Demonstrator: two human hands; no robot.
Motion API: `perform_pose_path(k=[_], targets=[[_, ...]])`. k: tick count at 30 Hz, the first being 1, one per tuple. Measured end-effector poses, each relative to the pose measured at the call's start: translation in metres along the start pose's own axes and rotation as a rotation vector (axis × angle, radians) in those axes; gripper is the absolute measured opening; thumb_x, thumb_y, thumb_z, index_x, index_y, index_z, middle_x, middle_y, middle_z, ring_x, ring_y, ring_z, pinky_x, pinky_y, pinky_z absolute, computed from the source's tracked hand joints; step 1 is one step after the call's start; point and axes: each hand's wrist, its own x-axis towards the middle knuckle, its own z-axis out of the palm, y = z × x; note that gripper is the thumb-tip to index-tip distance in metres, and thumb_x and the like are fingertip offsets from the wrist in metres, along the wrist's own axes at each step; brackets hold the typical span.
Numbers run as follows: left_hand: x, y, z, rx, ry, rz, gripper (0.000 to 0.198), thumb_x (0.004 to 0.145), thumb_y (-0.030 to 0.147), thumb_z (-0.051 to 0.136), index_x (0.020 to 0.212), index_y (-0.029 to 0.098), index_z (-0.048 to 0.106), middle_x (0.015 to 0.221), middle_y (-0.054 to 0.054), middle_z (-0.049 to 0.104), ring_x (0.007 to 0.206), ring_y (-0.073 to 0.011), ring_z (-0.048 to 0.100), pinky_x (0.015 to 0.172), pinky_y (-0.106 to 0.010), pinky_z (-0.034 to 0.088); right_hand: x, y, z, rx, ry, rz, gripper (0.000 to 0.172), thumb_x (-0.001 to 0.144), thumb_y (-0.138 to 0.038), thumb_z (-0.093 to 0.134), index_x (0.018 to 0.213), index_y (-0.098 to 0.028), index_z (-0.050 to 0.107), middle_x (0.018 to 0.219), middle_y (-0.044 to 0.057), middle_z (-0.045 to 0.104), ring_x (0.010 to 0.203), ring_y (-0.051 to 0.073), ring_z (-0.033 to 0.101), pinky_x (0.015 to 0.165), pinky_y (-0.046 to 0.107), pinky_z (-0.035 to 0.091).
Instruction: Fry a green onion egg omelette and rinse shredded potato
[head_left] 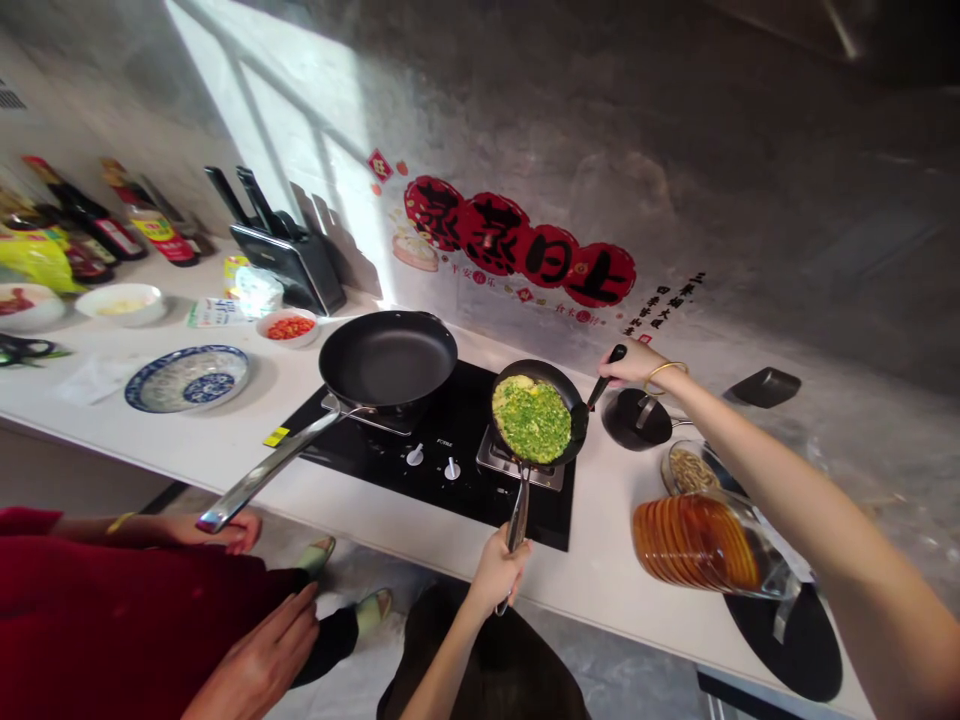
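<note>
My left hand (pixel 500 572) is closed round the metal handle of a small black frying pan (pixel 517 368) on the right burner. A flat green-and-yellow egg pancake (pixel 532 420) covers most of the pan's bottom. My right hand (pixel 630 364) grips the black handle of a spatula (pixel 601 388). Its dark blade lies at the pan's right side, by the edge of the pancake; whether it reaches under, I cannot tell. To the left, a larger empty frying pan (pixel 388 358) rests on the other burner of the black cooktop (pixel 390 455), its long handle pointing toward the front left.
A person in red stands at left, hands (pixel 259 650) near the counter edge. On the left are a blue-white plate (pixel 154 372), a bowl of chopped red pieces (pixel 289 328), a knife block (pixel 289 265) and bottles. A small lid (pixel 637 418) and sliced bread (pixel 694 540) lie right.
</note>
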Motion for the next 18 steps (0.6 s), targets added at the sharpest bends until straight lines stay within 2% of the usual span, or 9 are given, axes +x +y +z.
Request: perform_pose_path(k=[7, 11, 16, 18], targets=[[-0.002, -0.004, -0.009, -0.17, -0.122, -0.065, 0.046, 0.067, 0.052, 0.067, 0.079, 0.024, 0.033, 0.047, 0.013, 0.04, 0.027, -0.003, 0.027, 0.025, -0.015, 0.023, -0.004, 0.029, -0.03, 0.128, -0.012, 0.009, 0.012, 0.062, -0.012, 0.067, 0.072, -0.015, 0.072, 0.057, 0.0, 0.067, 0.053, 0.014, 0.064, 0.054, 0.02, 0.052], [-0.001, -0.008, -0.02, -0.104, -0.163, -0.034, 0.044, 0.069, 0.052, 0.066, 0.081, 0.023, 0.035, 0.044, 0.014, 0.037, 0.026, -0.0038, 0.027, 0.025, -0.015, 0.023, -0.006, 0.043, -0.03, 0.252, -0.044, 0.049, 0.013, 0.062, -0.011, 0.069, 0.073, -0.014, 0.072, 0.061, 0.002, 0.069, 0.055, 0.014, 0.065, 0.057, 0.021, 0.053], [-0.002, -0.013, -0.036, -0.047, -0.197, -0.024, 0.045, 0.069, 0.053, 0.066, 0.087, 0.022, 0.037, 0.039, 0.015, 0.035, 0.024, -0.0051, 0.027, 0.025, -0.016, 0.025, -0.008, 0.066, -0.028, 0.405, -0.092, 0.056, 0.021, 0.075, -0.015, 0.059, 0.09, -0.007, 0.07, 0.074, 0.004, 0.071, 0.067, 0.012, 0.067, 0.07, 0.019, 0.052], [-0.002, -0.017, -0.042, -0.034, -0.204, -0.029, 0.047, 0.07, 0.053, 0.065, 0.089, 0.022, 0.037, 0.038, 0.015, 0.034, 0.023, -0.0056, 0.027, 0.024, -0.016, 0.025, -0.009, 0.071, -0.031, 0.453, -0.103, 0.06, 0.021, 0.074, -0.015, 0.062, 0.092, -0.008, 0.069, 0.081, 0.005, 0.072, 0.073, 0.013, 0.067, 0.075, 0.019, 0.053]])
